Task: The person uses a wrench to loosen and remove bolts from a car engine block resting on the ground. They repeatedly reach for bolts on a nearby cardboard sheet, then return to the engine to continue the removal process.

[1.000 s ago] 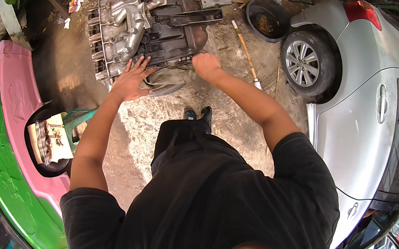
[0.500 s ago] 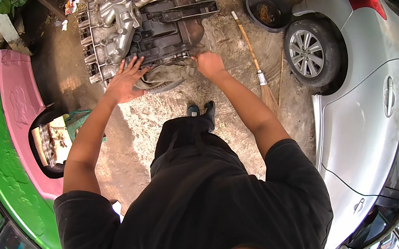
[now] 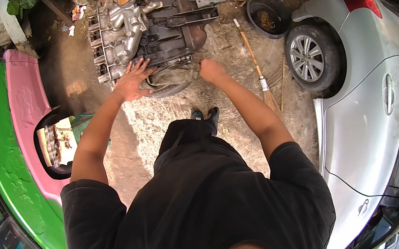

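A greasy engine with a silver manifold lies on the ground ahead of me. My left hand rests with fingers spread on the engine's near edge, pressing there. Beside it, a crumpled grey-green rag lies along that near side. Under the rag shows the dark curve of a tyre. My right hand is closed at the right end of the rag, against the engine's near right corner. Its fingers hide whatever they grip.
A silver car stands on the right, its rear wheel toward the engine. A broom and a black basin lie between them. At left is a green and pink vehicle. Litter and a metal bar lie beyond.
The whole view has shifted slightly, so the engine appears a little lower and farther right. Both hands keep nearly the same places on and beside the engine.
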